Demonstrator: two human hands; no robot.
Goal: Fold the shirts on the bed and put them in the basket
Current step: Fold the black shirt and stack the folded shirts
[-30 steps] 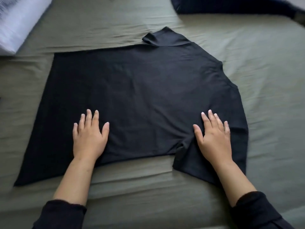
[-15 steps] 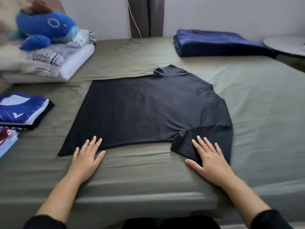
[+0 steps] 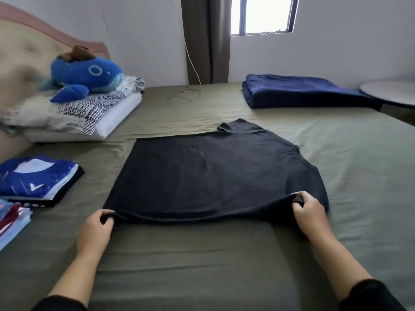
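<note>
A black shirt [image 3: 208,173] lies spread on the olive green bed [image 3: 202,265], its collar toward the far side and one sleeve folded in on the right. My left hand [image 3: 96,230] pinches the near left corner of the shirt's edge. My right hand [image 3: 308,209] grips the near right corner, where the fabric bunches over the fingers. The near edge is lifted slightly off the sheet between both hands. No basket is in view.
A stack of folded blue shirts [image 3: 38,180] sits at the left, with another folded pile [image 3: 12,221] nearer the edge. Pillows [image 3: 74,117] with a blue plush whale [image 3: 85,75] lie at the far left. A folded navy blanket [image 3: 298,90] and a round table [image 3: 390,90] are at the far right.
Both hands slid back from pressing flat on the shirt to its near edge, then curled onto the two near corners and raised the edge. The head tilted up, showing more of the room.
</note>
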